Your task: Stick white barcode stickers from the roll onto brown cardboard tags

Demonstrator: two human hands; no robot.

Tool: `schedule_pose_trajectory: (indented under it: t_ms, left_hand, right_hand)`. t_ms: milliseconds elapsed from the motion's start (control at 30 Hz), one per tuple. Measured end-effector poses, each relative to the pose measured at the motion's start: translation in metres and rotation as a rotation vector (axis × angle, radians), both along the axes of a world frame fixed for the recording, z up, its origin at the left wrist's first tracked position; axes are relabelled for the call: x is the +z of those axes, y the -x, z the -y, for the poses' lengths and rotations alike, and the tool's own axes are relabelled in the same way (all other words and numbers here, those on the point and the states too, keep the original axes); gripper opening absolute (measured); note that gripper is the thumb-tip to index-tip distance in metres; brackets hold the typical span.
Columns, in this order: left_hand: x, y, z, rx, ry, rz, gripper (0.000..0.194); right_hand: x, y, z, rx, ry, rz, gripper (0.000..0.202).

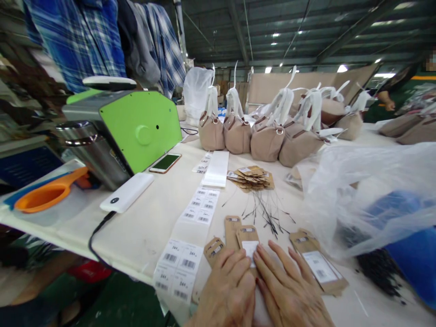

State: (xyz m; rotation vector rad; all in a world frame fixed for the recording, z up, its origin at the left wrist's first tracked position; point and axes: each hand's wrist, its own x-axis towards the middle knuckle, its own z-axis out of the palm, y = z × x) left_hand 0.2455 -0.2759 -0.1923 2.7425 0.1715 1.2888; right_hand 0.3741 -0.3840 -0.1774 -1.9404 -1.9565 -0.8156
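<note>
A brown card tag [248, 231] bearing a white label [250, 248] is being pressed onto the pale worktop [143, 240] by two bare hands. The right hand [289, 288] is being laid nearly flat, its fingers slightly spread and some tips being rested at the label. Just beside it, the left hand [226, 290] is being held with its fingers curled and bunched together; whether anything is being pinched beneath them cannot be told.

The tag is being flanked on the left by more brown tags [232, 225] and on the right by a labelled stack of tags [318, 263]. Farther left, a strip of barcode stickers [180, 263] is being spread along the worktop. Beyond the hands, a heap of tags [254, 178] is being fringed by black strings [270, 211], and behind it beige handbags [237, 136] with white-wrapped handles are being displayed in a row. The left side is being occupied by a white device [127, 193], a phone [165, 163], a steel flask [95, 156] and a green-sided machine [143, 125]; the right side is being filled by a clear plastic bag [334, 195].
</note>
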Motion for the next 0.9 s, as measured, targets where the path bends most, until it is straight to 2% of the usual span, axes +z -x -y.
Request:
schedule_pose_trajectory:
  t_ms: [133, 233, 300, 367, 400, 467, 567, 667, 900]
  left_hand:
    - [0.004, 0.001, 0.001, -0.009, 0.01, -0.031, 0.018]
    - [0.006, 0.003, 0.001, -0.014, 0.015, -0.034, 0.016]
    - [0.007, 0.003, 0.002, -0.015, 0.014, -0.032, 0.015]
    - [0.005, 0.003, 0.002, -0.01, 0.015, -0.048, 0.015]
    - [0.004, 0.002, 0.002, -0.005, 0.016, -0.051, 0.015]
    - [-0.001, 0.001, 0.002, 0.001, 0.017, -0.022, 0.015]
    - [-0.007, -0.001, 0.001, 0.002, -0.004, 0.0, 0.014]
    - [-0.01, -0.002, 0.001, 0.013, -0.027, -0.014, 0.013]
    - [0.001, 0.004, 0.0, -0.013, -0.022, -0.069, 0.016]
  right_hand:
    - [0.001, -0.003, 0.011, 0.063, -0.041, 0.021, 0.032]
    - [0.005, -0.002, 0.01, 0.111, -0.034, -0.172, 0.024]
    - [0.008, -0.003, 0.002, 0.036, 0.013, -0.419, 0.018]
    - [0.012, -0.005, -0.012, -0.131, 0.055, -0.644, 0.019]
    - [0.013, -0.007, -0.02, -0.216, 0.063, -0.715, 0.019]
    - [0.016, -0.01, -0.038, -0.297, 0.065, -0.768, 0.021]
    - [0.017, -0.012, -0.055, -0.313, 0.053, -0.801, 0.02]
    - [0.016, -0.012, -0.058, -0.291, 0.022, -0.867, 0.02]
    - [0.012, -0.01, -0.053, -0.25, -0.108, -1.038, 0.021]
